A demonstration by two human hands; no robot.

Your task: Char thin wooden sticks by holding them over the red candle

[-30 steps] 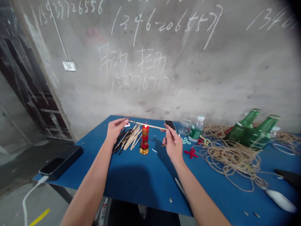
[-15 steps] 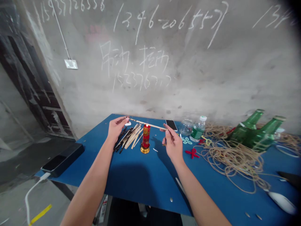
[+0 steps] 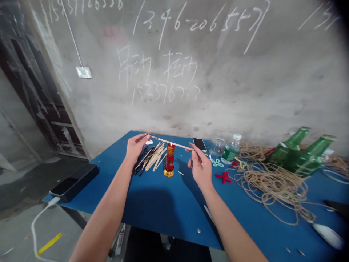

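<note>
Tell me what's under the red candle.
Under the red candle is a gold base, standing on the blue table. The patch beneath that base is hidden.

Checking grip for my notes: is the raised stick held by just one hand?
No, the left hand pinches one end of the stick and the right hand the other.

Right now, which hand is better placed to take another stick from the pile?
Probably the left hand: it is nearer the pile, while the right hand is on the other side of the candle. Both hold the stick, so the left would have to let go first.
</note>
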